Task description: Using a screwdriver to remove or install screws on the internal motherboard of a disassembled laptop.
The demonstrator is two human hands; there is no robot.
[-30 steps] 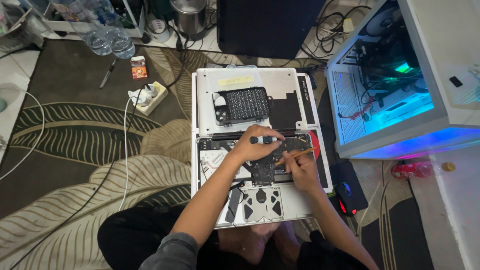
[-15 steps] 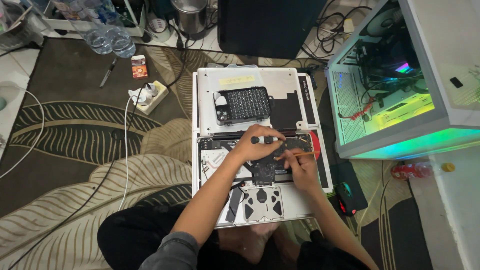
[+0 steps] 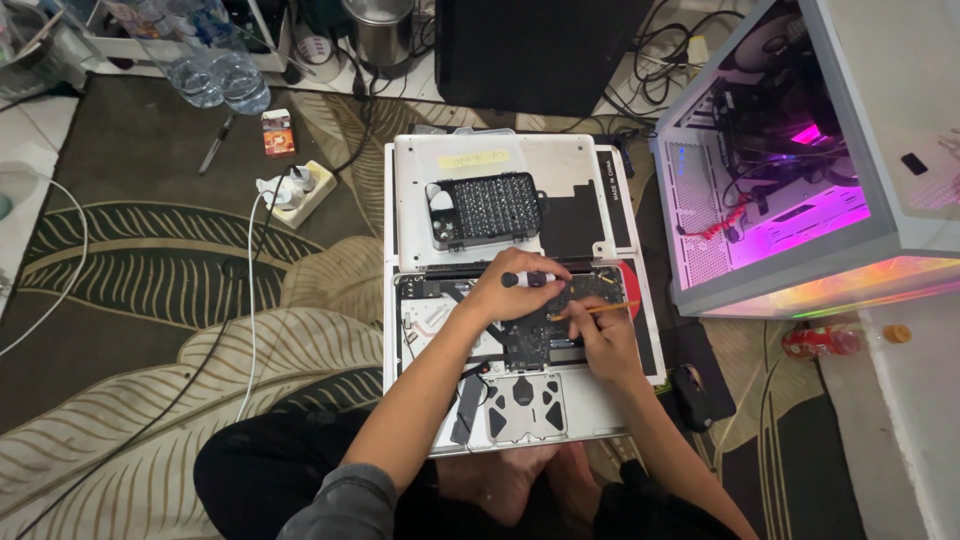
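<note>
A white laptop (image 3: 600,408) lies opened up on the floor in front of me, its circuit board and black parts exposed. My left hand (image 3: 508,290) rests on the board's upper edge, holding a black-handled screwdriver (image 3: 527,280) level. My right hand (image 3: 603,340) is just to the right, pinching a thin orange stick (image 3: 603,309) whose tip touches the board. The laptop's white bottom cover (image 3: 500,158) lies beyond it, with a black case of screwdriver bits (image 3: 487,210) on top.
A glass-sided computer case (image 3: 790,190) glowing pink stands at right. A black mouse (image 3: 695,395) and a red bottle (image 3: 820,342) lie near it. A white power strip (image 3: 290,195) with cables, two water bottles (image 3: 220,80) and a black tower (image 3: 540,40) sit further off.
The computer case's lighting has gone from blue to green to pink. Both hands stay over the board, with only slight shifts of the right hand and its stick.
</note>
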